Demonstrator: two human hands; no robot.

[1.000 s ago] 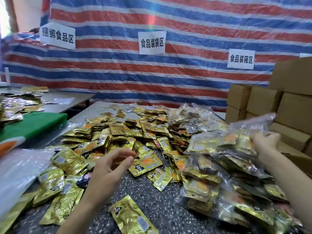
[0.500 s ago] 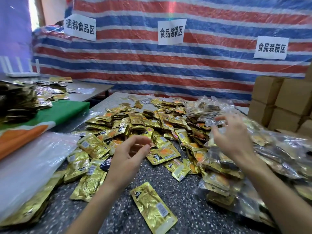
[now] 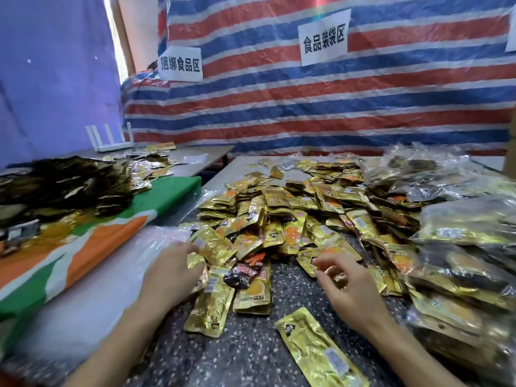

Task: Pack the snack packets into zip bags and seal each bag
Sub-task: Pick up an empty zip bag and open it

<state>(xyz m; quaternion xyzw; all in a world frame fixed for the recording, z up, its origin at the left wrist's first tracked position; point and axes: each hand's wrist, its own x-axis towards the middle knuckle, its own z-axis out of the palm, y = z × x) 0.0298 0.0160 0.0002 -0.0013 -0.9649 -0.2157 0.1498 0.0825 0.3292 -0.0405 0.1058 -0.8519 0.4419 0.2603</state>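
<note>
A lone packet (image 3: 318,350) lies nearest on the surface (image 3: 251,344). The left hand (image 3: 173,272) rests spread on the edge of the snack packets (image 3: 279,219). The right hand (image 3: 346,286) curls loosely there, grip unclear. Slick foil may slip, scattering packets toward the filled zip bags (image 3: 460,247).

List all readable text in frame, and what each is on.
"捆绑食品区": left white sign on the striped tarp.
"食品装袋区": middle white sign, same tarp.
Third sign, right edge: cut off, unreadable.
Gold snack packets: print too blurred to read.
</note>
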